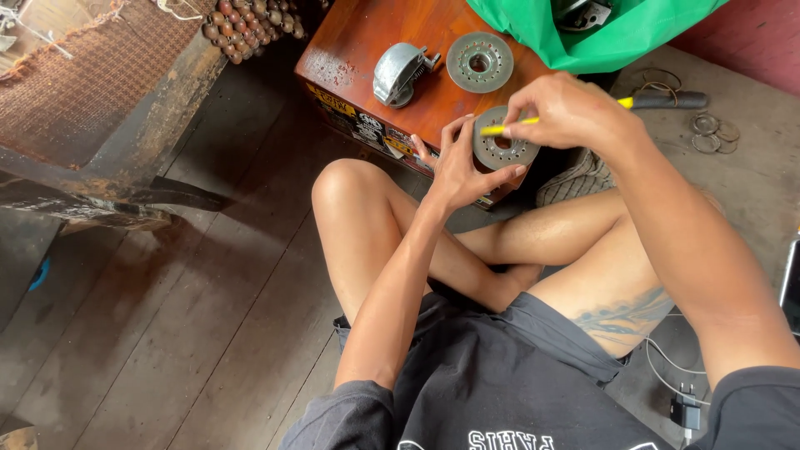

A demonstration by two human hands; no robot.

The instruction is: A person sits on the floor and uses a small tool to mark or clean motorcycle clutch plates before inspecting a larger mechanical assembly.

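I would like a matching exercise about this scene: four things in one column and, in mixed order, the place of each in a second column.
Things:
1. round metal disc with holes
2. second metal disc
3. yellow tool
4. green bag

Places:
A. lying flat on the wooden box, beside a curved metal part
B. held in the left hand
C. at the far edge of the box
D. pinched in the right hand

Pairs: 1-B, 2-A, 3-D, 4-C

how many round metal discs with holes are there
2: one metal disc held in the left hand, another metal disc lying on the wooden box. More may be hidden under the green bag.
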